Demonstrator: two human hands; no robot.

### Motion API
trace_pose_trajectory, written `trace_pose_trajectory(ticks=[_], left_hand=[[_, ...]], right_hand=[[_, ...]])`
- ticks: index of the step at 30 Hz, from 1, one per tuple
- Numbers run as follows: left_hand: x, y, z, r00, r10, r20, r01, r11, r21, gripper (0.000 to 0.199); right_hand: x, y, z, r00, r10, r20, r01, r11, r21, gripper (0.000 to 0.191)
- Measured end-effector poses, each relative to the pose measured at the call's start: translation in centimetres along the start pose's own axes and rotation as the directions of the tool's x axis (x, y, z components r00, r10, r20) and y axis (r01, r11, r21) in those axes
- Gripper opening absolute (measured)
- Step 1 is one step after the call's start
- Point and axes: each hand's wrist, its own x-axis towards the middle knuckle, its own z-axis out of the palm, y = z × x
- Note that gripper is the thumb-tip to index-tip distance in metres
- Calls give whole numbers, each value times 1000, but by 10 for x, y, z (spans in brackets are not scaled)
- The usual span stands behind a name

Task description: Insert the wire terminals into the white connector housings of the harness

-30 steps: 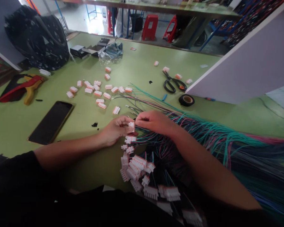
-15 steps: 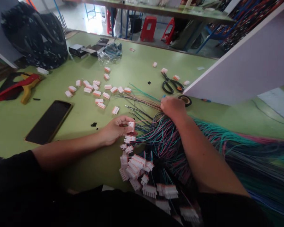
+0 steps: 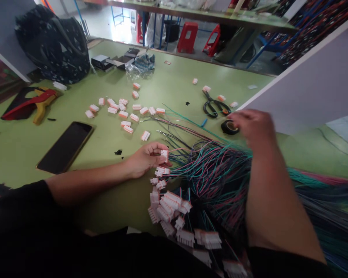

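Note:
My left hand (image 3: 150, 157) pinches a small white connector housing (image 3: 164, 155) between thumb and fingers, with a thin pink wire running from it to the right. Past the wire bundle, my right hand (image 3: 253, 125) is raised beside the black tape roll (image 3: 230, 127). Its fingers look pinched together but are blurred, and what they hold, if anything, is unclear. The wire bundle (image 3: 211, 166), mostly teal, pink and dark strands, spreads between my arms. Just below my left hand lie wired white connectors (image 3: 169, 202), piled toward my body. Loose wire ends (image 3: 162, 133) with metal tips point left.
Loose white-and-orange connectors (image 3: 123, 114) are scattered across the green table (image 3: 174, 85). Black scissors (image 3: 213, 108) and a blue piece (image 3: 203, 122) lie near the tape. Farther left are a phone (image 3: 65, 148), a red-and-yellow tool (image 3: 36, 102) and a dark bag (image 3: 53, 46). A pale panel (image 3: 304, 77) stands right.
My right hand has moved right, off the wires to beside the tape roll, uncovering the blue piece. My left hand keeps the connector. The whole view has shifted slightly.

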Motion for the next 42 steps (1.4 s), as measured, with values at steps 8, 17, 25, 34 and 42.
trace_pose_trajectory(ticks=[8,17,25,34,42], left_hand=[[1,-2,-2,1000,24,19,-24,1000,13,25],[0,-1,-3,999,31,25,-32,999,37,25],[-2,1,1,998,55,18,-56,998,40,19],[-2,-1,-2,999,44,24,-45,998,48,21],[-2,-1,-1,997,67,29,-68,997,46,20]], right_hand=[[-26,-57,-4,985,-6,172,-18,991,134,16],[-60,-103,20,825,-377,420,404,914,26,22],[-68,-101,43,790,-455,411,374,889,266,16],[-65,-84,50,784,-445,434,381,895,230,15],[-67,-85,58,782,-464,416,388,885,258,14]])
